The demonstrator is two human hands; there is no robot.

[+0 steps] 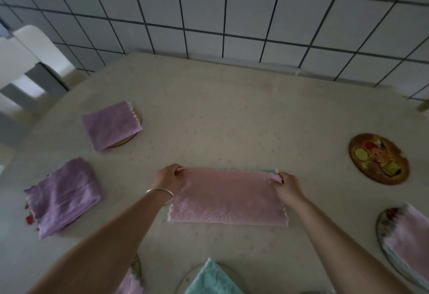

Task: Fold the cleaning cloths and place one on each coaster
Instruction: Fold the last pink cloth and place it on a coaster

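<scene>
A pink cleaning cloth [228, 197] lies folded in half on the table, a teal edge showing along its far side. My left hand [168, 176] pinches its far left corner and my right hand [286, 184] pinches its far right corner. A bare round coaster with a cartoon picture [378, 158] lies at the right. Folded purple cloths cover a coaster at the far left [111, 125] and another at the near left [63, 195]. A folded pink cloth [412, 245] rests on a coaster at the right edge. A teal cloth [212, 279] sits on a coaster at the bottom.
The table [232, 112] has a pale patterned cover and meets a tiled wall [209, 15] at the back. A white chair [27, 66] stands at the far left corner. Another pink cloth [132, 282] shows at the bottom edge, under my left forearm.
</scene>
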